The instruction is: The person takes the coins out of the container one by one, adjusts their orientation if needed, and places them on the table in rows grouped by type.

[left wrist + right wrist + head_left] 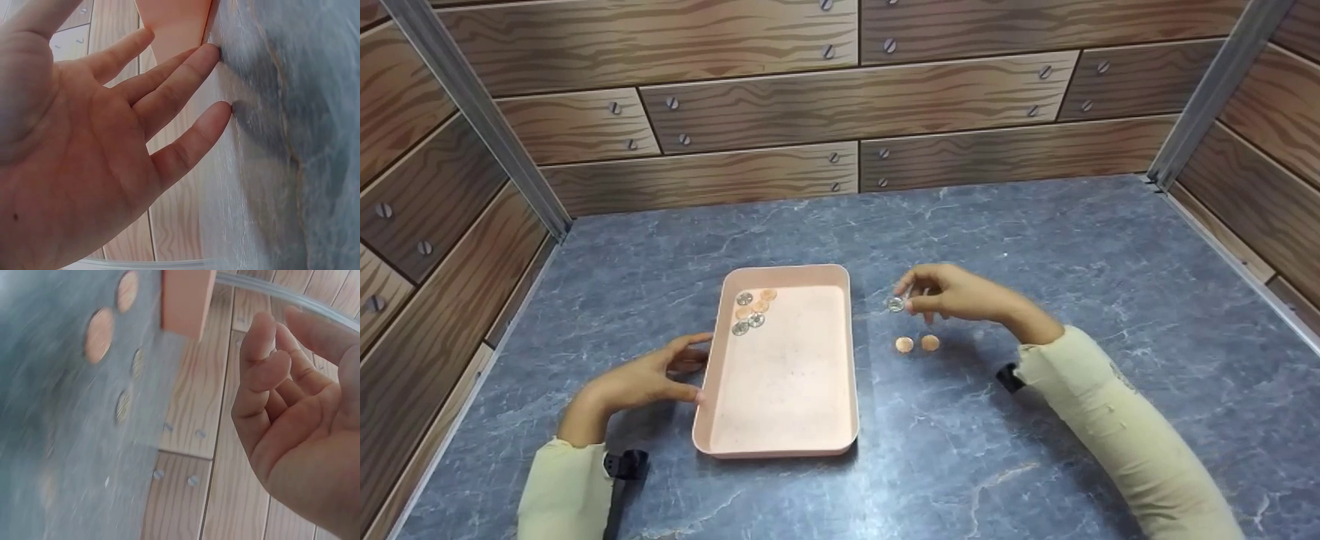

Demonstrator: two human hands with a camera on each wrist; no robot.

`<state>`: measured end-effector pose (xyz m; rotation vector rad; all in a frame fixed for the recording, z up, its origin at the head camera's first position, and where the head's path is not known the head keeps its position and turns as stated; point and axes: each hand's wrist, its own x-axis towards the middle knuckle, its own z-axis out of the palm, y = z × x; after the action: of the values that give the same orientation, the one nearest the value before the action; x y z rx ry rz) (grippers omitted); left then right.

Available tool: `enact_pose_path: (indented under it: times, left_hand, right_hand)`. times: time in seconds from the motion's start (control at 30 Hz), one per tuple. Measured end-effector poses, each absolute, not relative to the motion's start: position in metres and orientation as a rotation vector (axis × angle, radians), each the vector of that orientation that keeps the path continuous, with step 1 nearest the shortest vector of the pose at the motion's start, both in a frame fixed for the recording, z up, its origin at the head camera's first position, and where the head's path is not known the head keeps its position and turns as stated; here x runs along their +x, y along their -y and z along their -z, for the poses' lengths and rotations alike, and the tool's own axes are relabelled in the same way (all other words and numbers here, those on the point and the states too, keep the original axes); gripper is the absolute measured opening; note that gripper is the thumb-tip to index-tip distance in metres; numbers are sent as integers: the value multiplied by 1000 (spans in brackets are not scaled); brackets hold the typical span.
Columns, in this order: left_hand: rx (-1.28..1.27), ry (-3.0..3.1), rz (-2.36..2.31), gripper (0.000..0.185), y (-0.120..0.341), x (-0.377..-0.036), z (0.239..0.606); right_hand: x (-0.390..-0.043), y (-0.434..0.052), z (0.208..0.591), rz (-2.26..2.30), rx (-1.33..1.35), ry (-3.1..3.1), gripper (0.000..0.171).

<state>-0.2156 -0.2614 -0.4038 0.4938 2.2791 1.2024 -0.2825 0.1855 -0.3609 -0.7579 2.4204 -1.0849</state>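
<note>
My left hand (641, 379) rests against the left side of a shallow pink tray (851, 360), thumb at its rim. In the left wrist view its fingers (180, 84) spread out, two tips near the tabletop. Inside the tray's far left corner lie several coins, silver (741, 328) and copper-coloured (768, 295). My right hand (960, 292) hovers over the table right of the tray, fingers loosely bent, thumb apart from them. A silver coin (895, 304) shows just beside its fingertips. Two copper-coloured coins (904, 344) lie nearer me. The right wrist view shows two silver coins (122, 406) on the table.
The blue-grey marbled tabletop (960, 450) is enclosed by wood-patterned walls (750, 120) at the back and sides. Metal corner posts (1207, 90) stand at both far corners. Dark wrist devices (626, 465) sit at both sleeve cuffs.
</note>
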Motion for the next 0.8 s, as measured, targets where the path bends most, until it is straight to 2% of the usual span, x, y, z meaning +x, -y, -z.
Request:
enact_pose_path:
  times: [0.8]
  left_hand:
    - [489, -2285, -1176, 93, 262, -215, 403]
  right_hand:
    - [-292, -87, 326, 1088, -967, -2376, 23]
